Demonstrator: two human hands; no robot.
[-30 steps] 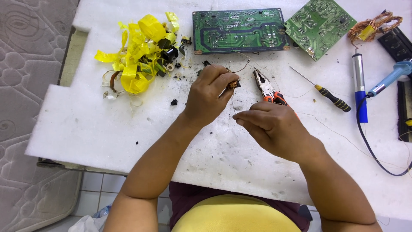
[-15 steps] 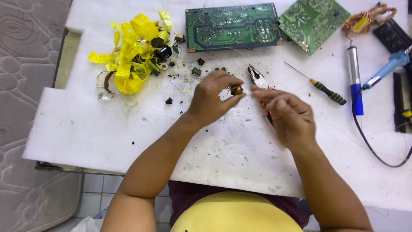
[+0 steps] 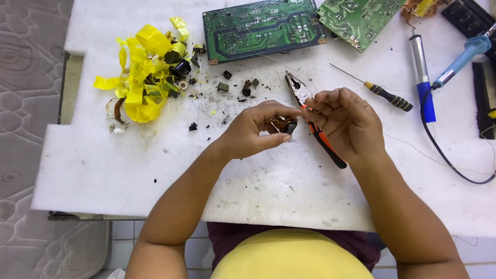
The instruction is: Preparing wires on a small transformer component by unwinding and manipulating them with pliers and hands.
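My left hand (image 3: 256, 132) pinches a small dark coil part wound with copper wire (image 3: 283, 124) between thumb and fingers, above the white foam-covered table (image 3: 103, 165). My right hand (image 3: 343, 121) is right beside it, fingertips pinched on a thin copper wire (image 3: 307, 106) coming off the coil. Under my right hand lie pliers (image 3: 310, 116) with orange and black handles, jaws pointing away from me.
A heap of yellow tape and dark parts (image 3: 147, 70) lies at far left. Two green circuit boards (image 3: 261, 28) (image 3: 361, 18) lie at the back. A small screwdriver (image 3: 382, 92), a blue soldering iron (image 3: 422, 77) and cable sit right. Black crumbs (image 3: 227, 88) dot the middle.
My right hand has moved up and left, close to my left hand, and now pinches the wire at the coil. The left hand still holds the coil.
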